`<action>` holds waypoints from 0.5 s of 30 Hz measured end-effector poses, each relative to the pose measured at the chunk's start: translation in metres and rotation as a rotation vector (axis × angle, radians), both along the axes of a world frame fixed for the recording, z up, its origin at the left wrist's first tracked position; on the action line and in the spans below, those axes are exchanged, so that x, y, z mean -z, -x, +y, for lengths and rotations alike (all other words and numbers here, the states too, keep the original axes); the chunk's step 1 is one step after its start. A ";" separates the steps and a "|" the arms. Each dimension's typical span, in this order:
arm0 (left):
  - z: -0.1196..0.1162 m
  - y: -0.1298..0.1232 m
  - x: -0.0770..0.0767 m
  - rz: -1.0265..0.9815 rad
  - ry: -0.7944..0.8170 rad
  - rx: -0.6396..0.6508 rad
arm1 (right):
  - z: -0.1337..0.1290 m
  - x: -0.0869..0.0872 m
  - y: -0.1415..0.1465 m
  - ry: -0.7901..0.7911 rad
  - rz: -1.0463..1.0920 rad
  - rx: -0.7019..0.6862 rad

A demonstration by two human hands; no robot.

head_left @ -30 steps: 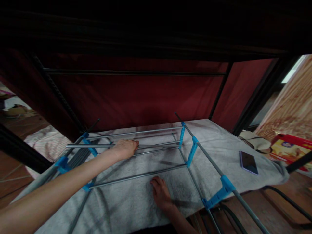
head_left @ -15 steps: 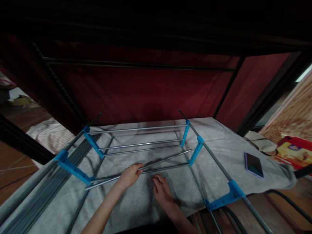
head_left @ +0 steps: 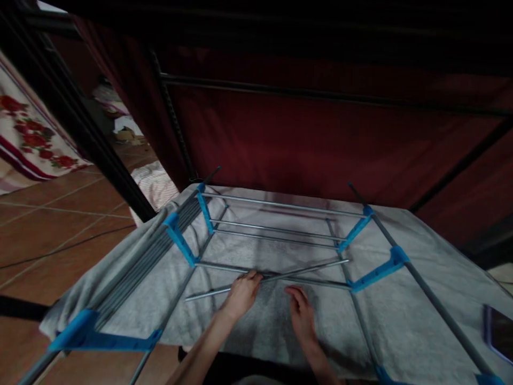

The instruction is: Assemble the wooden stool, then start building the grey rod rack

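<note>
My left hand (head_left: 242, 292) is closed around a loose thin metal rod (head_left: 208, 294), near its middle. The rod lies slantwise over the lowest visible crossbar (head_left: 320, 283) of a rack frame of grey tubes and blue plastic brackets (head_left: 180, 239). Its right end rests above the crossbar, near the right blue bracket (head_left: 377, 274). Just right of the rod's middle, my right hand (head_left: 301, 314) hovers over the grey cloth with curled fingers apart from the thumb, holding nothing. More crossbars (head_left: 276, 229) span the frame farther back.
Several grey tubes (head_left: 136, 272) lie bundled on the left of the grey cloth (head_left: 433, 299). A phone (head_left: 499, 331) sits at the right edge. Dark red fabric (head_left: 304, 144) and black bars rise behind. Tiled floor (head_left: 60, 224) shows at left.
The view has turned left, so the frame appears farther right and more floor shows. My left hand still holds the rod, whose left end now sits clear of the left blue bracket.
</note>
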State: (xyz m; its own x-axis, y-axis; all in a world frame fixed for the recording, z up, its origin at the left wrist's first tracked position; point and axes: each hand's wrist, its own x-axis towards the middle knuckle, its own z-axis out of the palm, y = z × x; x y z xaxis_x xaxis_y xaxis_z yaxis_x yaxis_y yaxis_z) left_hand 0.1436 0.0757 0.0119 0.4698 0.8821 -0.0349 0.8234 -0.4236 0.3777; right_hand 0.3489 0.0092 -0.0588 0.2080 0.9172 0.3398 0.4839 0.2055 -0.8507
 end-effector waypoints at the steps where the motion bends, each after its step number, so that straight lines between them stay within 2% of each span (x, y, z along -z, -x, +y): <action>1: -0.001 -0.002 0.000 0.010 -0.009 0.013 | -0.001 0.001 -0.003 0.015 0.023 0.023; 5: -0.009 0.000 0.003 -0.012 -0.037 0.042 | -0.006 0.002 -0.019 0.068 0.071 0.133; 8: -0.016 0.005 0.009 -0.068 -0.040 0.056 | -0.006 0.004 -0.035 0.041 0.003 0.203; 15: -0.026 0.014 0.023 -0.135 -0.081 0.059 | -0.008 0.017 -0.056 -0.141 -0.509 0.136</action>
